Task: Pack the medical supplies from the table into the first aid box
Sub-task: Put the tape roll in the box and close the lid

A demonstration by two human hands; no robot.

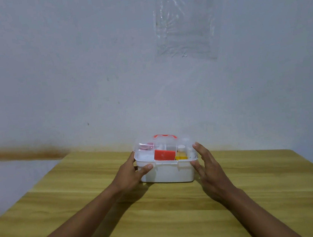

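A white first aid box (167, 172) with a clear lid and a red handle (165, 136) stands on the wooden table (183, 222), near its far edge. Through the lid I see a red item (164, 154), a yellow bottle (181, 154) and small white and pink containers (147, 146). My left hand (132, 171) grips the box's left end, thumb on the front under the lid rim. My right hand (206, 168) is at the box's right end with fingers spread, fingertips at the lid corner; whether they touch it I cannot tell.
A pale wall rises just behind the table, with a sheet of clear plastic (185, 21) stuck on it at the upper right. The table's left and right edges slant away on both sides.
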